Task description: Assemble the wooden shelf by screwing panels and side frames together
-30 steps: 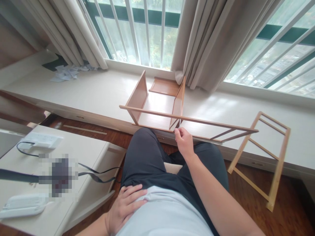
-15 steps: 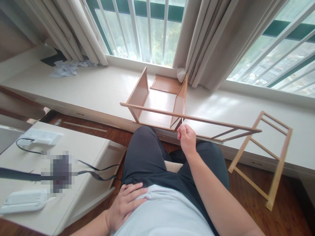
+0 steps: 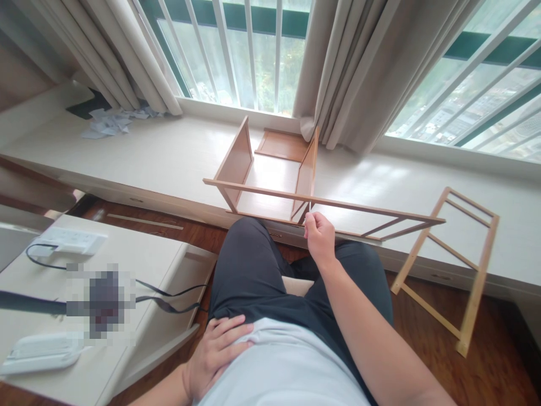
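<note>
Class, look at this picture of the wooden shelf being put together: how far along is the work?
Done: two side boards stand joined to a long rail frame on the sill. In hand: the right hand pinches a thin small part, too small to name, at the rail; the left hand rests on the person's shirt. Left: a second ladder-like frame leans loose against the sill, and a flat board lies behind, unattached.

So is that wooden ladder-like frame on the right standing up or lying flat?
Tilted, not flat: the ladder-like frame leans with its top on the window ledge and its foot on the wood floor.
</note>
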`<state>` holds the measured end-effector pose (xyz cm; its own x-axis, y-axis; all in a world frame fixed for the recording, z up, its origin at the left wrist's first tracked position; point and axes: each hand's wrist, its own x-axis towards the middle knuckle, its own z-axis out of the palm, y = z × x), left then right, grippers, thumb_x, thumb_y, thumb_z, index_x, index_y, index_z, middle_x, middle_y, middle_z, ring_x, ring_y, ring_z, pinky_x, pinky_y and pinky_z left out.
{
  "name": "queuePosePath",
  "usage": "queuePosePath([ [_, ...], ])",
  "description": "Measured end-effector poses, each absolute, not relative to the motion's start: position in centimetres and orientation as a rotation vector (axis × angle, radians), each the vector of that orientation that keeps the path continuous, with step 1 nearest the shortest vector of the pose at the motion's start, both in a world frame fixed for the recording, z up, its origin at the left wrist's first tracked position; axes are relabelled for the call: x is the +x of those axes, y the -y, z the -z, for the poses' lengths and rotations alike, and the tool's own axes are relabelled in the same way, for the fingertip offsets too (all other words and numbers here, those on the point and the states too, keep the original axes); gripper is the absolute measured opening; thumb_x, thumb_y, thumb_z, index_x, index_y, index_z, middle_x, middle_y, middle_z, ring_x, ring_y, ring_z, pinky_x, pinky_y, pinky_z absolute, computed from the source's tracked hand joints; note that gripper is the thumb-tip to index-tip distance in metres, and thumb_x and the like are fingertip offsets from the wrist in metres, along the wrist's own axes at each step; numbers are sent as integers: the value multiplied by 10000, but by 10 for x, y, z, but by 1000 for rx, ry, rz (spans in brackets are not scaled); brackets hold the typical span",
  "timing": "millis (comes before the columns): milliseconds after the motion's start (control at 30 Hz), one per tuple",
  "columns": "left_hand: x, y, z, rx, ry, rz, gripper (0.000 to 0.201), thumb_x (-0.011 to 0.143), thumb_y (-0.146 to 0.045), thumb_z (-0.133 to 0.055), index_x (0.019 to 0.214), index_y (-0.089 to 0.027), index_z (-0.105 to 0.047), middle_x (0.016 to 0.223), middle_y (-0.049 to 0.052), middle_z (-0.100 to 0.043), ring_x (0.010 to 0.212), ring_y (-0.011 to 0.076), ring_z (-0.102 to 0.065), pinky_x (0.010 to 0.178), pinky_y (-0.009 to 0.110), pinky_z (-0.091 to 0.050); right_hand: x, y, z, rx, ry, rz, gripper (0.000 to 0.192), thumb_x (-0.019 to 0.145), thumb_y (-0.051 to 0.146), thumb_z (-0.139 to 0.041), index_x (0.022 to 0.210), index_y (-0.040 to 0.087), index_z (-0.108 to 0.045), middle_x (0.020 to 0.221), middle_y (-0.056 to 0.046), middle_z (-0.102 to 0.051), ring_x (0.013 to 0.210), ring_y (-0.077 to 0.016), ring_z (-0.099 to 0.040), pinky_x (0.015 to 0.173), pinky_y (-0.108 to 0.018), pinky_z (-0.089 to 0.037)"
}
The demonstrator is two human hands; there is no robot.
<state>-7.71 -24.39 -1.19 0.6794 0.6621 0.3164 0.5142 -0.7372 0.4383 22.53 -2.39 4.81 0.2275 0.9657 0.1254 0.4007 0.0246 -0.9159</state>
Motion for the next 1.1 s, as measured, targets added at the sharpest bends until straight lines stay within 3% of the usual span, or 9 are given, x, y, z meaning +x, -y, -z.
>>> queuePosePath([
  [467,-78,245,13,2582,-937,-657,472,1039,-368,-231,1335,-300,-592,1341,17,-632,1373,201,-440,1151,362,-217,222,22,-50,-1464,1272,-856,393,966,449,-444,672,210,-548,504,29,-536,477,-124,-502,515,-238,-389],
  [1100,-78,244,13,2601,-940,-653,465,1039,-372,-239,1325,-295,-597,1326,18,-643,1374,189,-437,1160,356,-200,213,18,-46,-1150,805,-1326,296,854,453,-560,728,185,-567,481,36,-519,371,-89,-428,340,-190,-309],
])
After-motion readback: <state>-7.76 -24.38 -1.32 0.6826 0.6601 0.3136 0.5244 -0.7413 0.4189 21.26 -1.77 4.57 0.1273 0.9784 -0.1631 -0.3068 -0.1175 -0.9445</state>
